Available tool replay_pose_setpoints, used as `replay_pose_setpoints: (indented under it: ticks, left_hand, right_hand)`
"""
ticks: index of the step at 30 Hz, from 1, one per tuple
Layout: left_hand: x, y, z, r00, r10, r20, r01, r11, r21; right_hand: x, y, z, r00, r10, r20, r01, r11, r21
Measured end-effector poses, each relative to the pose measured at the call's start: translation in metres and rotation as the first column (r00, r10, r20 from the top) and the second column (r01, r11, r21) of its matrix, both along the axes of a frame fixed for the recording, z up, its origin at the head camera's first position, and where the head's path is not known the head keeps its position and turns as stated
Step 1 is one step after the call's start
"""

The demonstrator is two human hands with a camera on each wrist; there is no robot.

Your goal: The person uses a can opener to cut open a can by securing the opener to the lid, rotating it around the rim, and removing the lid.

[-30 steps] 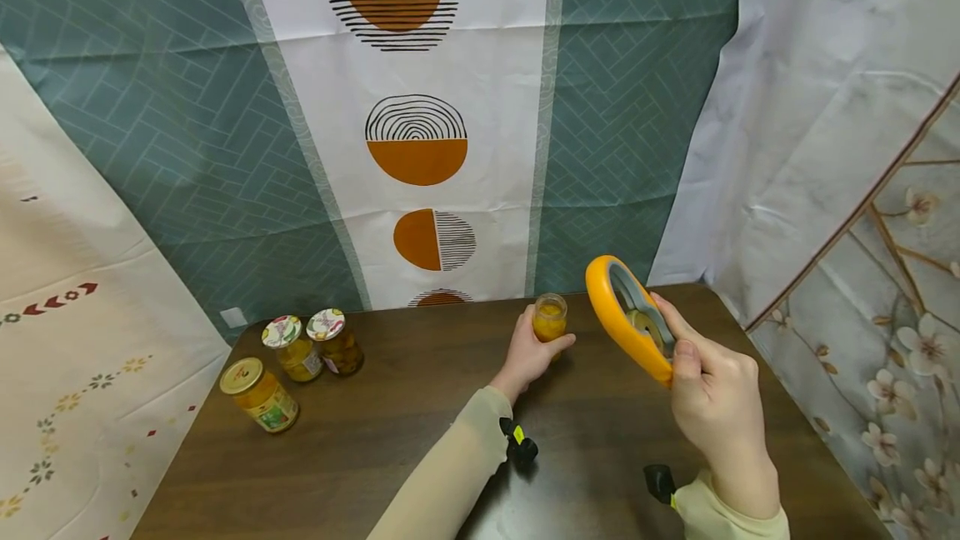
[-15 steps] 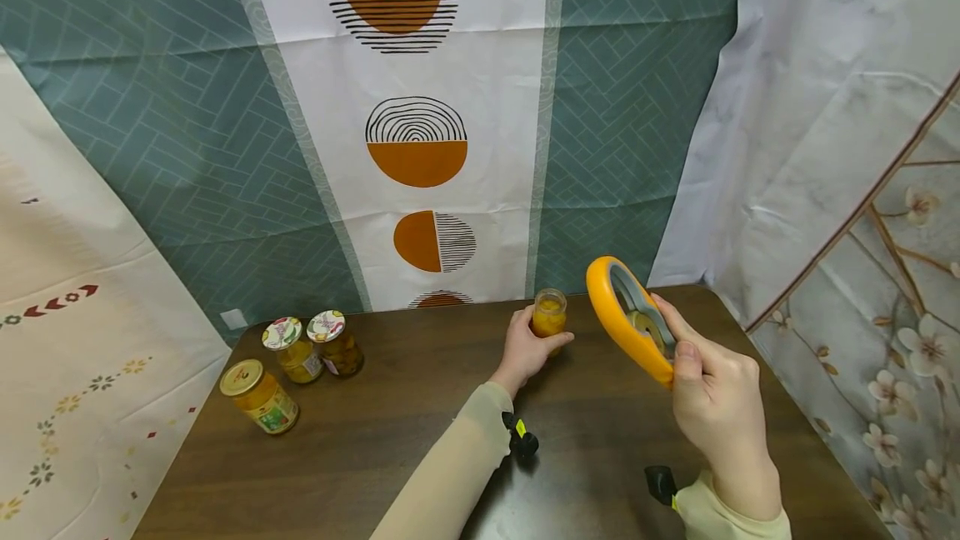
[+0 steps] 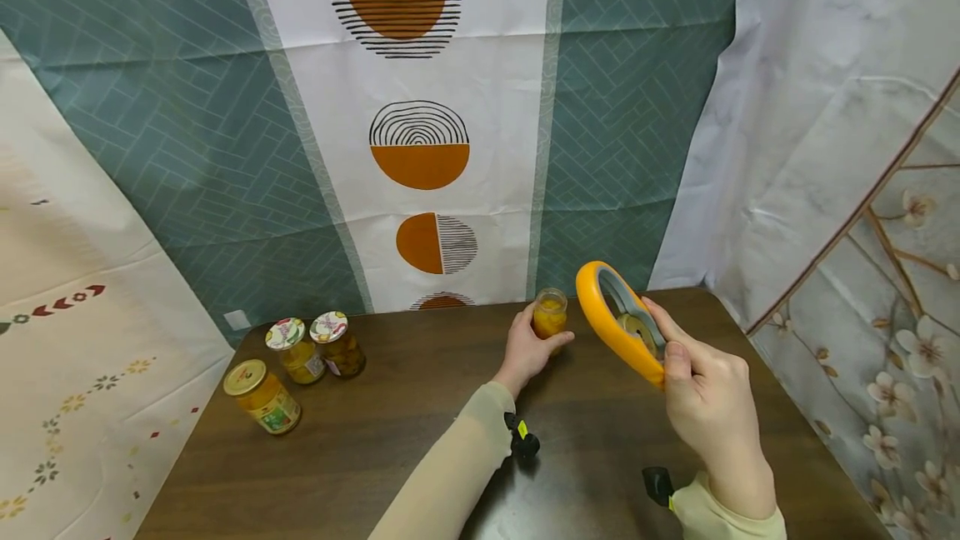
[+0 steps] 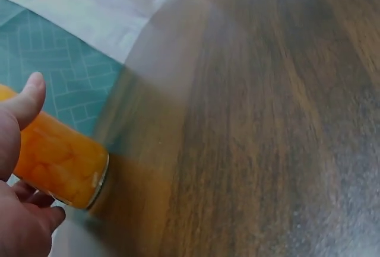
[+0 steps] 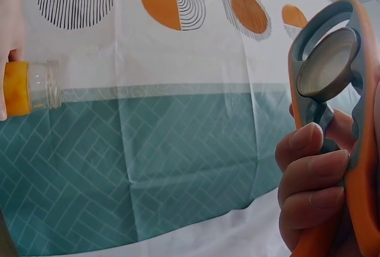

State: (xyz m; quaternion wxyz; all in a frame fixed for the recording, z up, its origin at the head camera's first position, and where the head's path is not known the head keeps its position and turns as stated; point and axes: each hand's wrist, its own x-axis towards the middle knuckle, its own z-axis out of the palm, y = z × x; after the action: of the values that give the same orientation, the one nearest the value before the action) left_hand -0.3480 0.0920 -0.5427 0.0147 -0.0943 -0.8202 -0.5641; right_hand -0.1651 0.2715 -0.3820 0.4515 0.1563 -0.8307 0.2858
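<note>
My left hand (image 3: 527, 354) grips a lidless glass jar (image 3: 550, 321) of orange fruit pieces, standing upright near the table's back edge. The left wrist view shows the thumb and fingers around the jar (image 4: 62, 159), its base at the wood. Up in the air to the right, my right hand (image 3: 712, 398) holds an orange and grey jar opener (image 3: 602, 323). A round metal lid (image 5: 328, 66) sits inside the opener's grey jaws, seen best in the right wrist view. There, the fingers (image 5: 312, 174) curl around the handles. The jar's bare glass mouth (image 5: 52, 83) also shows there.
Three lidded jars stand at the table's left: a gold-lidded jar (image 3: 262, 396) in front, with a pale-fruit jar (image 3: 297, 352) and a darker jar (image 3: 339, 346) behind. The brown table (image 3: 360, 448) meets a patterned cloth (image 3: 615, 148) at the back.
My right hand has shifted slightly left with the jar opener and lid. The left hand and its jar stay in place. The head view has turned a little.
</note>
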Motion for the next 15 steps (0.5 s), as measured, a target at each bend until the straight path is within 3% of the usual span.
replay_pose_setpoints:
  ticks: [5, 7, 10, 13, 15]
  left_hand:
    - [0.009, -0.006, 0.009, 1.000, 0.022, 0.021, -0.022, 1.000, 0.016]
    - [0.021, -0.012, 0.017, 0.999, 0.042, 0.021, -0.043, 0.998, 0.043]
    - [0.046, -0.026, 0.032, 0.998, 0.058, 0.022, -0.061, 0.985, 0.160]
    - [0.072, -0.041, 0.052, 0.998, 0.026, 0.050, -0.042, 0.938, 0.343]
    - [0.088, -0.050, 0.066, 0.996, -0.054, 0.071, 0.014, 0.881, 0.474]
  right_hand:
    - [0.001, -0.001, -0.001, 0.999, 0.006, 0.031, -0.006, 1.000, 0.003]
    - [0.001, -0.003, -0.001, 0.999, 0.004, 0.048, -0.005, 1.000, 0.007]
    - [0.002, -0.005, -0.002, 0.997, 0.004, 0.079, -0.005, 1.000, 0.018]
    - [0.001, -0.009, -0.003, 0.995, 0.008, 0.104, -0.012, 0.999, 0.043]
    - [-0.001, -0.012, -0.005, 0.994, 0.018, 0.106, -0.026, 0.997, 0.068]
